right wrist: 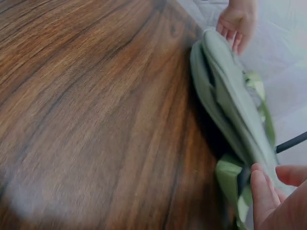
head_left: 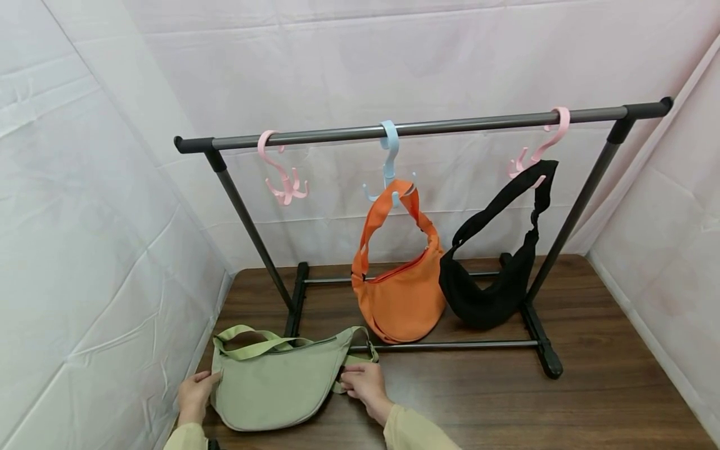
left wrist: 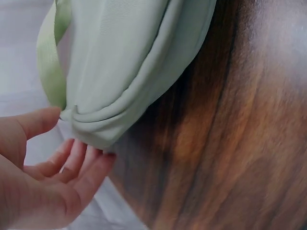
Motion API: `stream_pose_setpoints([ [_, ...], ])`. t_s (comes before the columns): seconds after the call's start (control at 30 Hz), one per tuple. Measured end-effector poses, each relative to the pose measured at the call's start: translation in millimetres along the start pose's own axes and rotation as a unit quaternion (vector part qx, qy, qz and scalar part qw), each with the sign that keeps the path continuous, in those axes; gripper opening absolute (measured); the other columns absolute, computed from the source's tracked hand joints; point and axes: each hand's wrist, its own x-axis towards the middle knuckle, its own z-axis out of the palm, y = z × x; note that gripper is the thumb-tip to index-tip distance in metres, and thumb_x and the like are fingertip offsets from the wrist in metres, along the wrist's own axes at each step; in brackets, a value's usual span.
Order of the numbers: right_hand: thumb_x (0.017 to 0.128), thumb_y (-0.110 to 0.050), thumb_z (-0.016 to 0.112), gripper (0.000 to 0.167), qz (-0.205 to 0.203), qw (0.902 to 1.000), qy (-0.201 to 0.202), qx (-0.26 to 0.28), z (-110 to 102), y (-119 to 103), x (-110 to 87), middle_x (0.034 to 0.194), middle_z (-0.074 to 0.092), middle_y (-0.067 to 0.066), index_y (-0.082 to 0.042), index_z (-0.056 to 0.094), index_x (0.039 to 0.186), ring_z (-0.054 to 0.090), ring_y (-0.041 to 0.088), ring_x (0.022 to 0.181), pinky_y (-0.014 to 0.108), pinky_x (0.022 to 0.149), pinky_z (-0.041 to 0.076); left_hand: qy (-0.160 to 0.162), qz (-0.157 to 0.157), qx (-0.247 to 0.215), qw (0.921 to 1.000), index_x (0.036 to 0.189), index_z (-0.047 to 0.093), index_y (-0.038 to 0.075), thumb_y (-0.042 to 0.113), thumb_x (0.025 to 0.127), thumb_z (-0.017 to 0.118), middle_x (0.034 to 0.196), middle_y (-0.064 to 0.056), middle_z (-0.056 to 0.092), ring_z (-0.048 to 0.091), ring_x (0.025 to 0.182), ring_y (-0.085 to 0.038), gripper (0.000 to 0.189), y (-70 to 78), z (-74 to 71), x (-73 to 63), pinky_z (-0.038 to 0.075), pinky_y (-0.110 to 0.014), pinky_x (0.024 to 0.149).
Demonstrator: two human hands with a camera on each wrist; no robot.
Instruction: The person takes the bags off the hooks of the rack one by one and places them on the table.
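A sage-green crossbody bag sits at the front left of the wooden table, its pale green strap looped along the top edge. My left hand is at the bag's left end. In the left wrist view its thumb touches the corner by the strap, and the other fingers lie loosely under the tip. At the opposite end my right hand pinches the bag by its corner near the strap. The right wrist view shows thumb and finger on either side of that end.
Behind stands a dark metal rack carrying a pink hook, a blue hook and another pink hook. An orange bag hangs from the blue one, a black bag from the right pink one. White cloth walls surround the table.
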Motion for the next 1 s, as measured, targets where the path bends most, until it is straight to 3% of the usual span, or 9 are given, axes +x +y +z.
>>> stream_pose_setpoints([
  [0.13,0.083,-0.006,0.060,0.030,-0.007,0.9987,-0.049,-0.002,-11.0,-11.2,-5.3,0.092,0.067,0.019,0.011,0.059,0.107,0.065,0.022,0.077,0.035,0.067,0.054,0.020,0.068,0.099,0.9925,0.108,0.050,-0.018,0.014,0.082,0.053,0.107,-0.036,0.052,0.050,0.095,-0.048,0.041,18.2,-8.6,-7.3,0.042,-0.049,0.078],
  [0.27,0.084,-0.007,0.060,0.037,-0.065,0.9941,-0.085,-0.016,-20.1,-27.5,-9.5,0.099,0.064,0.023,0.012,0.054,0.115,0.062,0.028,0.088,0.038,0.076,0.052,0.019,0.135,0.165,0.9768,0.115,0.050,-0.014,0.020,0.088,0.050,0.114,-0.033,0.052,0.050,0.099,-0.048,0.043,46.4,-15.6,-14.2,0.040,-0.054,0.081],
  [0.43,0.084,-0.010,0.063,0.046,-0.182,0.9781,-0.069,-0.073,-32.8,-56.5,-16.3,0.107,0.061,0.019,0.005,0.049,0.125,0.059,0.029,0.097,0.037,0.080,0.049,0.024,0.238,0.163,0.9572,0.121,0.050,-0.007,0.022,0.090,0.053,0.119,-0.030,0.051,0.052,0.101,-0.045,0.043,91.4,-11.2,-29.4,0.041,-0.055,0.081],
  [0.57,0.084,-0.016,0.064,0.051,-0.270,0.9506,-0.044,-0.147,-46.3,-78.7,-20.9,0.119,0.056,0.012,-0.005,0.047,0.131,0.053,0.029,0.110,0.043,0.088,0.046,0.039,0.344,0.145,0.9269,0.120,0.053,-0.003,0.018,0.088,0.058,0.117,-0.025,0.054,0.057,0.088,-0.038,0.039,127.5,-0.5,-45.5,0.042,-0.052,0.079],
  [0.67,0.084,-0.015,0.065,0.053,-0.350,0.9120,-0.016,-0.213,-56.8,-91.9,-21.7,0.127,0.052,0.007,-0.011,0.045,0.133,0.049,0.023,0.116,0.041,0.091,0.044,0.042,0.424,0.138,0.8943,0.119,0.055,0.000,0.016,0.086,0.062,0.116,-0.022,0.056,0.056,0.090,-0.037,0.038,151.8,8.1,-57.7,0.043,-0.052,0.077],
  [0.77,0.081,-0.012,0.067,0.053,-0.442,0.8523,0.025,-0.279,-67.1,-103.0,-19.7,0.129,0.051,0.005,-0.012,0.048,0.131,0.048,0.019,0.118,0.039,0.092,0.044,0.034,0.500,0.130,0.8555,0.119,0.055,0.002,0.015,0.083,0.066,0.116,-0.020,0.057,0.054,0.098,-0.036,0.040,174.7,16.9,-68.2,0.044,-0.052,0.076],
  [0.9,0.078,-0.008,0.068,0.047,-0.549,0.7588,0.075,-0.342,-81.6,-116.6,-15.0,0.122,0.055,0.010,-0.006,0.054,0.123,0.051,0.022,0.113,0.038,0.088,0.046,0.032,0.599,0.126,0.7900,0.116,0.058,0.003,0.013,0.078,0.070,0.113,-0.016,0.059,0.054,0.101,-0.032,0.041,202.9,30.2,-79.6,0.048,-0.046,0.073],
  [0.93,0.078,-0.007,0.068,0.046,-0.569,0.7395,0.083,-0.351,-85.5,-119.6,-13.8,0.120,0.055,0.012,-0.005,0.055,0.122,0.051,0.023,0.112,0.037,0.087,0.047,0.034,0.623,0.126,0.7708,0.115,0.059,0.003,0.013,0.078,0.071,0.112,-0.015,0.059,0.055,0.100,-0.031,0.041,209.7,33.7,-82.4,0.049,-0.045,0.073],
  [1.0,0.078,-0.007,0.067,0.044,-0.592,0.7118,0.091,-0.367,-92.0,-125.0,-11.1,0.119,0.056,0.014,-0.003,0.056,0.120,0.052,0.024,0.110,0.037,0.085,0.048,0.035,0.660,0.125,0.7396,0.114,0.060,0.002,0.014,0.077,0.072,0.111,-0.014,0.060,0.056,0.100,-0.029,0.041,221.5,39.0,-87.9,0.050,-0.043,0.072],
])
